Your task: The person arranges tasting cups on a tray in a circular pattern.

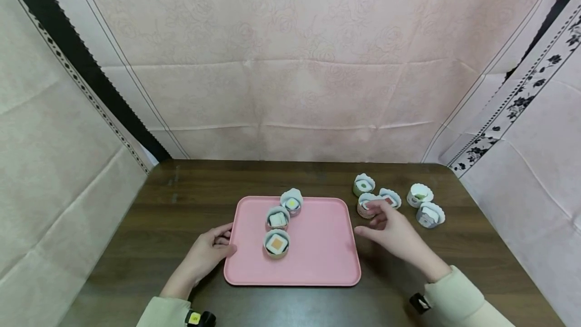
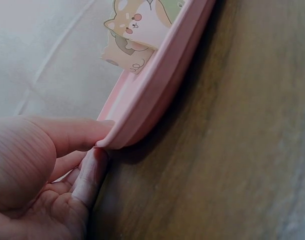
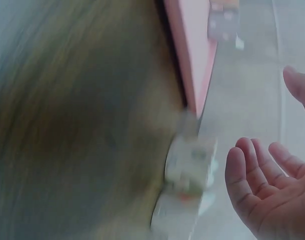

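A pink tray lies on the table, its left rim pinched by my left hand. In the left wrist view, the thumb is over the rim and the fingers are beneath it. Three small scalloped cups stand on the tray: a front one with an orange-centred square inside, a middle one and a back one. My right hand, fingers apart and holding nothing, is right of the tray, close to a cup. Whether it touches that cup cannot be told.
Behind the right hand stand a green-sided cup and a cup with a reddish centre. Farther right are a white cup and a pale cup. The wooden table ends at a pale floral cloth.
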`<state>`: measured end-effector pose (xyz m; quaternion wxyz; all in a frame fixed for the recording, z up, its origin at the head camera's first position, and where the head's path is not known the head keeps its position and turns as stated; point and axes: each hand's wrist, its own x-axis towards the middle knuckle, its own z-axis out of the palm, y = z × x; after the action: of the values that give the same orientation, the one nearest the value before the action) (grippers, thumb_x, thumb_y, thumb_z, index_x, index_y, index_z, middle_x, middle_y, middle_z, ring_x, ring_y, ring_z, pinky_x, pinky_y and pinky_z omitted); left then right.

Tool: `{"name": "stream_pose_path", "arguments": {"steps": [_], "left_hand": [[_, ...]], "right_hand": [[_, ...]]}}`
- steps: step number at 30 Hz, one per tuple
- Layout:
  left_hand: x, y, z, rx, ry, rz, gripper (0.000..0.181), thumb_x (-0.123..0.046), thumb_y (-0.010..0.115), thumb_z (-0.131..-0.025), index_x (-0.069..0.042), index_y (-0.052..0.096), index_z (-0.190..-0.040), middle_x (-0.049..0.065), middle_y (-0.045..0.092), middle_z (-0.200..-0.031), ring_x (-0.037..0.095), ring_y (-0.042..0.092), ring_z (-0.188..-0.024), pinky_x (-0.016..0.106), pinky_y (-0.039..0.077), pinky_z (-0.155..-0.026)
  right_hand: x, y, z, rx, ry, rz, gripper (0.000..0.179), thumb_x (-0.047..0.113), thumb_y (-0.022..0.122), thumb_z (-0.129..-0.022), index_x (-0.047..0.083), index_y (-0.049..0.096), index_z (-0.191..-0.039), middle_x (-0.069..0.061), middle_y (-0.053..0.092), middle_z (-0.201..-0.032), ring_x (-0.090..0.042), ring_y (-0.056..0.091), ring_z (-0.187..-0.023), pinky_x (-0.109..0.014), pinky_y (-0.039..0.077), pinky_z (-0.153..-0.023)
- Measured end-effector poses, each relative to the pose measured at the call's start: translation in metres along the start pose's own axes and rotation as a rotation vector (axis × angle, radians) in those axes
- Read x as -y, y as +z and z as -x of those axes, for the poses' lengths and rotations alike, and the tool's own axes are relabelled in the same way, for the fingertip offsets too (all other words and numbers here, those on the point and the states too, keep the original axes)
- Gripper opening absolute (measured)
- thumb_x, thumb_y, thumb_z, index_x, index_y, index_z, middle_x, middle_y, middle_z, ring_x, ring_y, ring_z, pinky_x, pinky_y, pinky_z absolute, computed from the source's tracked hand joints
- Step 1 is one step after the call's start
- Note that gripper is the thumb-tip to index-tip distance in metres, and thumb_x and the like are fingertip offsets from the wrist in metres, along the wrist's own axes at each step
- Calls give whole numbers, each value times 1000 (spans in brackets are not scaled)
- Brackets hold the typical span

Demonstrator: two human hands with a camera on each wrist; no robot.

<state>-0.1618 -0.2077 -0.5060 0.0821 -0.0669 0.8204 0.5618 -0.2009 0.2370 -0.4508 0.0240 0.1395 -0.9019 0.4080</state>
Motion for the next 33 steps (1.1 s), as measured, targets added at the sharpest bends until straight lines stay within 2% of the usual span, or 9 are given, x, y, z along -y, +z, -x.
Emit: {"name": "stream_pose_path", "arguments": {"steps": [5, 11, 15, 19, 24, 33], "left_hand": [[1, 1, -1, 0, -1, 8, 58, -3, 73, -83, -7, 54, -137, 11, 57, -109, 20, 60, -90, 31, 53, -73], [1, 1, -2, -4, 2, 3, 57, -3, 73, -83, -8, 54, -137, 11, 57, -109, 21, 60, -90, 31, 53, -73], [0, 1, -2, -6, 2, 3, 57, -3, 73, -83, -8, 54, -137, 10, 57, -109, 21, 60, -90, 31, 53, -73], [1, 1, -2, -7, 4, -4, 58, -3, 73, -83, -9, 54, -137, 10, 56, -109, 21, 60, -90, 31, 53, -73], [3, 1, -2, -7, 5, -11, 58, -4, 74, -83, -8, 54, -137, 10, 56, -110, 20, 60, -89, 31, 53, -73], [3, 0, -1, -9, 3, 0, 58, -3, 73, -82, -8, 54, -137, 11, 56, -109, 21, 60, -90, 31, 53, -73]], "right_hand": [[-22, -29, 4, -79, 51, 54, 66, 45, 79, -78, 8, 52, -126, -10, 63, -112, -24, 61, -94, -31, 51, -75], [-42, -58, 9, -225, 82, 105, 64, 39, 77, -82, 3, 49, -127, -15, 61, -114, -26, 59, -96, -21, 47, -76], [-52, -70, 11, -268, 140, 104, 75, 41, 75, -83, -2, 43, -135, -22, 53, -124, -33, 51, -110, -37, 44, -88], [-63, -77, 10, -297, 198, 123, 88, 45, 74, -83, -8, 35, -140, -32, 42, -132, -48, 36, -122, -60, 33, -92], [-75, -78, 9, -323, 278, 162, 95, 49, 74, -81, -9, 31, -143, -35, 36, -135, -54, 24, -123, -62, 27, -90], [-94, -74, 8, -330, 358, 185, 102, 52, 74, -80, -13, 26, -143, -38, 33, -138, -57, 26, -120, -63, 25, -91]]}}
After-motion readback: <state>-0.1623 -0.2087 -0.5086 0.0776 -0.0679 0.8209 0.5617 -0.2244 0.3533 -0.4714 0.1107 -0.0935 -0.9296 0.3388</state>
